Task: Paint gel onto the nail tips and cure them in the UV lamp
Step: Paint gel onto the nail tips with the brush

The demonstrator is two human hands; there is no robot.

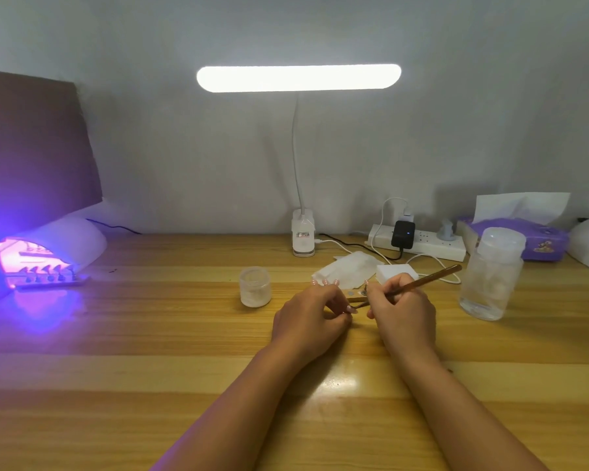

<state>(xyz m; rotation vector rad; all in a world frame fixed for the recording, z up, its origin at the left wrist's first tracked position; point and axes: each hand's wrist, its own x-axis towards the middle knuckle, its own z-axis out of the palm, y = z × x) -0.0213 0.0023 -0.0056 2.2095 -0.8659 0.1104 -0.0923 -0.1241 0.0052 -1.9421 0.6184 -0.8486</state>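
Desk: pale striped wood (150,334) fills our view, with a grey wall (184,164) behind it.
Desk lamp: we see the desk lamp (298,78) with its bar lit. Its clip base stands at the back edge of the desk.
UV lamp: at the far left the white UV lamp (79,239) glows violet and pink from its open mouth.
Curing tips: a row of dark pointed nail tips (43,269) stands on a holder strip (53,283) in the lamp's mouth.
Left hand: our left hand (308,321) is curled, with the thumb pressed to the fingers. As far as we can make out, it grips a small strip (356,294) dotted with grey.
Pink tips: three pink tips (326,282) rise just beyond the left knuckles. We cannot say for sure that they sit on that strip.
Right hand: our right hand (402,311) grips a brown brush (432,276) like a pen. The handle slants up to the right, and the working end reaches toward the left thumb.
Jar: a small frosted jar (255,287) stands lidless, left of the left hand and apart from it.
Right side: a clear bottle (492,277) stands near the right hand, in front of a purple tissue box (544,244).
Back: a power strip (422,244) with plugs lies by the wall, and white wipes (349,268) lie just behind the hands.
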